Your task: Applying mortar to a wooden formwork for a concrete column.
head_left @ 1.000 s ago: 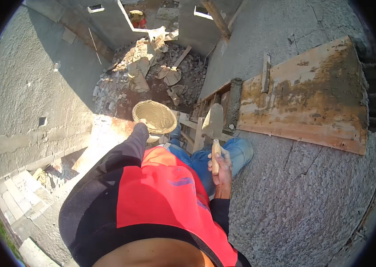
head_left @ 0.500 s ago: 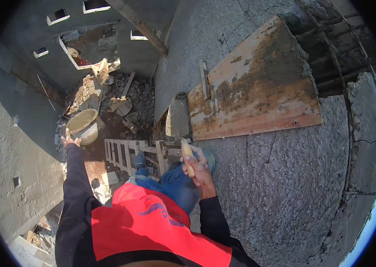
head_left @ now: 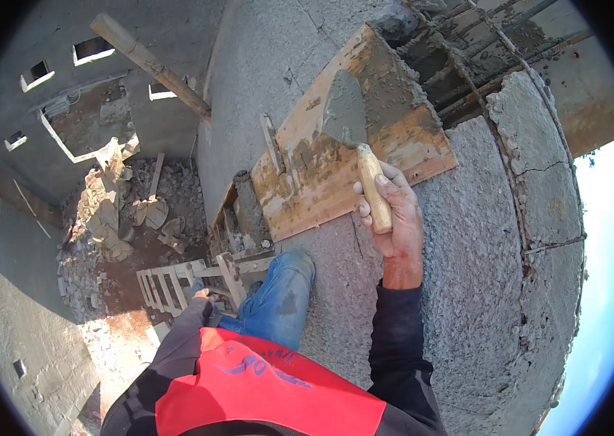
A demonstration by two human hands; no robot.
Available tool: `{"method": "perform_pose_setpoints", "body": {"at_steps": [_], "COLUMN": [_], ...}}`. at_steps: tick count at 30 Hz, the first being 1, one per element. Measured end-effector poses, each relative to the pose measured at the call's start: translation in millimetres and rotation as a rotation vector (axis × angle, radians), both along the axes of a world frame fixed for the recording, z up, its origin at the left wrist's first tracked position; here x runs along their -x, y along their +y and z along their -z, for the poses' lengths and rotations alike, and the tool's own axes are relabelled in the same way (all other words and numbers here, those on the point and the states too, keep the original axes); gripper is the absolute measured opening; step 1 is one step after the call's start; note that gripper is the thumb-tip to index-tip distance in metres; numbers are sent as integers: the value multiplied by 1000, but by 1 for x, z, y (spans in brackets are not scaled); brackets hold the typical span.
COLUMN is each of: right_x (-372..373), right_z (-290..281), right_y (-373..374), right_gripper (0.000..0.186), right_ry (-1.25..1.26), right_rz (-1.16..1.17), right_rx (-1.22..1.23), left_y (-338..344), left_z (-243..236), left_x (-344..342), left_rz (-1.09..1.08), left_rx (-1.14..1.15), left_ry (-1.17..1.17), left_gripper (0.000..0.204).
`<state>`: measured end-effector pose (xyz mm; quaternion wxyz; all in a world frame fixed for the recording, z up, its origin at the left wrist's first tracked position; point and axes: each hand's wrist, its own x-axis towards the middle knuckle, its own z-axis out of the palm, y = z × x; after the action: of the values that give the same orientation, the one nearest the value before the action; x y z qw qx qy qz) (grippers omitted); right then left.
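The wall (head_left: 459,298) is broad and pitted, so balance looks like the first care: weight is best kept in toward it, without leaning out after the tool. The board (head_left: 307,200) beside it has a patchy face, so a blade brought against it should probably lie near flat, its tip not digging into the wood. The ladder (head_left: 230,276), lower left, seems the natural thing to steady against. The strip (head_left: 272,145) on the board's left part is worth giving room, as a blade edge could catch there. The trowel (head_left: 374,190) would likely handle best with a firm grip and a loose wrist, since 1 hand carries it.

That trowel stands tip upward in the view, in front of the board; whether it touches the board, I cannot tell. The right hand (head_left: 400,211) is curled round it, fingertips showing at its left side. The left hand (head_left: 207,294) is near the ladder, small and far off; how far open it is, or whether it grips the wood, I cannot tell. The blade (head_left: 345,109) is grey and dull, wide at its base and narrowing to a rounded tip. The handle (head_left: 375,198) is pale wood, plump and smooth.
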<state>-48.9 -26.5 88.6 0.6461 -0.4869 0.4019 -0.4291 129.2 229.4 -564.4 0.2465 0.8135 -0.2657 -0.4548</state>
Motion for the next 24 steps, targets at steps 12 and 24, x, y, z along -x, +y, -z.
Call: {"method": "perform_pose_setpoints", "body": {"at_steps": [12, 24], "right_x": [26, -11], "right_z": [-102, -76], "right_y": [11, 14], "right_gripper": [42, 51], "right_ry": [-91, 1449], "right_rz": [11, 393], "right_rx": [172, 1310], "left_y": [-8, 77], "left_z": [11, -1], "left_x": [-148, -113], "left_rz": [-357, -445], "left_rx": [-109, -279], "left_ry": [116, 234], "left_gripper": [44, 46]}}
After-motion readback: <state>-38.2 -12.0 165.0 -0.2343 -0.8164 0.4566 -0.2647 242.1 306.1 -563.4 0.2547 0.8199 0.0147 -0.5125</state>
